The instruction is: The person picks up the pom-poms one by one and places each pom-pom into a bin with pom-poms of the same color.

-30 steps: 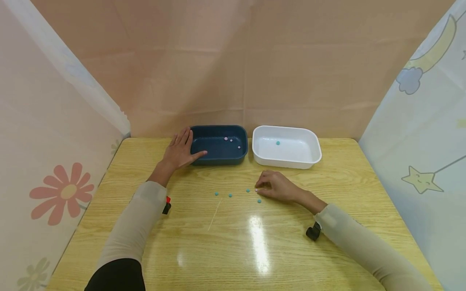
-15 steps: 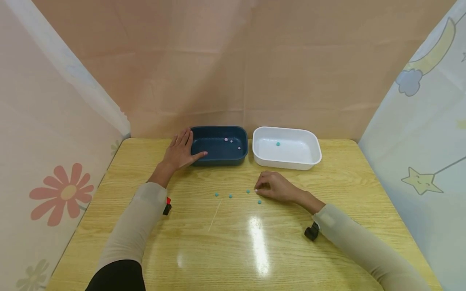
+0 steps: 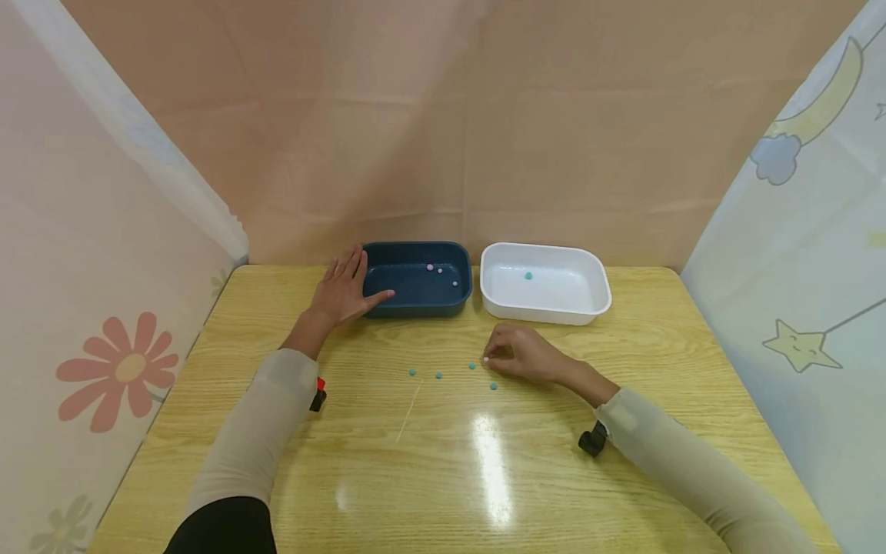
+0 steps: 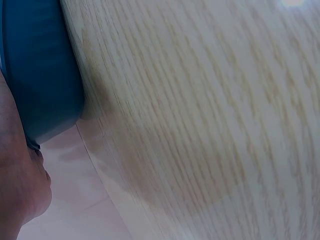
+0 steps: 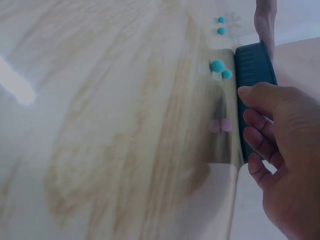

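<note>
Across the back, a peach-coloured sheet (image 3: 443,154) hangs as a backdrop, softly creased and smooth between the folds. Before it spreads the counter (image 3: 388,462), its yellowish surface streaked with wood grain and glossy enough to throw back a bright patch of light. Two pale, plain-woven sleeves (image 3: 256,431) reach in over it.

Side by side at the far edge stand a white tray (image 3: 540,315) and a dark blue tray (image 3: 415,312), both rectangular with rounded corners and smooth walls, a narrow gap between them. The left hand (image 3: 339,295) lies against the blue tray's left end, fingers straight and spread, thumb reaching over the front rim. The right hand (image 3: 526,355) hangs low in front of the white tray with its fingers bent.

Smallest are the round balls. Three pink balls (image 3: 430,268) sit in the blue tray, one teal ball (image 3: 529,275) in the white. Four more teal balls (image 3: 439,375) lie scattered on the counter. A loose pink ball (image 3: 486,359) is right by the right hand's fingertips; whether they pinch it, I cannot tell.
</note>
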